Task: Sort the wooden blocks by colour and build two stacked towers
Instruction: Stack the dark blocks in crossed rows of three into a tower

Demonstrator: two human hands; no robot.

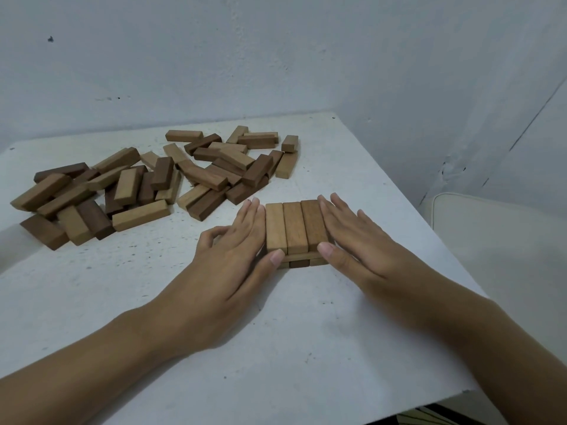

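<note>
Quick pass from my remote seat. Loose pile of wooden blocks (147, 179) lies beyond and to the left of the left fingertips (253, 207), light and dark ones mixed, many overlapping or leaning on each other. Its nearest piece, a dark block (245, 191), sits just past those fingertips, close but apart from them. One light block (287, 165) lies at the pile's right edge, straight beyond the gap between my two sets of fingers. Nothing stands between the fingers and the block stack (294, 228).

The stack sits on the white table (245, 348) between both hands. Its top layer is three mid-brown blocks side by side, running away from me. A crosswise layer shows under them, with block ends below that, one of them dark; the lower layers are mostly hidden.

Left hand (233, 250): long fingers straight, flat against the stack's left side, thumb (276, 257) at the near left corner, one outer finger curled; grasping nothing. Right hand (352, 237): fingers (329, 204) straight along the stack's right side, thumb (325, 250) on the near right corner; pressing, not clenched.

Pale wall (276, 56) behind the pile. Cream cushioned seat (497, 246) right of the right hand, off the table
</note>
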